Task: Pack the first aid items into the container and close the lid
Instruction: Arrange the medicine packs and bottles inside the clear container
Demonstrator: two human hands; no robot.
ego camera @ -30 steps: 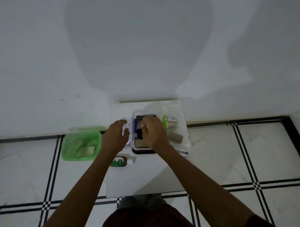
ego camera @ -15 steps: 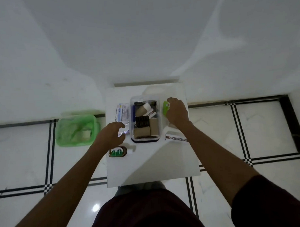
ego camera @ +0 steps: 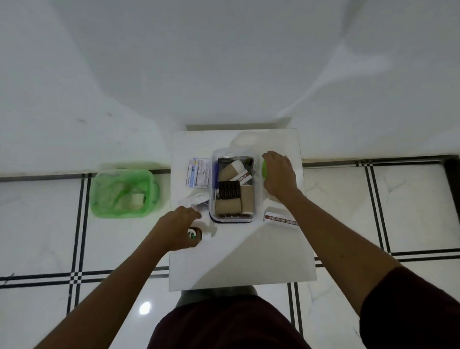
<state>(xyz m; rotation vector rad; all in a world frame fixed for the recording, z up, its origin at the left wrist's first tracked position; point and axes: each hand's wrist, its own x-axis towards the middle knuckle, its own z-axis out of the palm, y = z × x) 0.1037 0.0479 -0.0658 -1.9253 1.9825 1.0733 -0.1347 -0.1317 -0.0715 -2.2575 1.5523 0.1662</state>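
- Head view: we look down on a small white counter (ego camera: 242, 257) set against a white wall, on a white tiled floor with black lines.
- We see the clear container (ego camera: 234, 184) near the far middle of the counter, lid off. It holds several tan rolls, a dark blister strip and a small white box.
- The right hand (ego camera: 278, 174) lies just beside the container's right wall, palm down over a green item (ego camera: 264, 168). The grip appears curled on this item, but the fingers hide the contact, so we cannot tell whether it is closed.
- The left hand (ego camera: 177, 228) sits near the container's near-left corner, its grip wrapped around a small bottle (ego camera: 195, 233) with a green label and a white cap.
- A blue-and-white packet (ego camera: 197, 173) lies flat just left of the container; a crumpled clear wrapper (ego camera: 194, 197) lies nearer us.
- A white ointment box (ego camera: 281, 221) with a red band lies by the container's near-right corner.
- A green basket (ego camera: 124, 192) stands on the floor, left of the counter.
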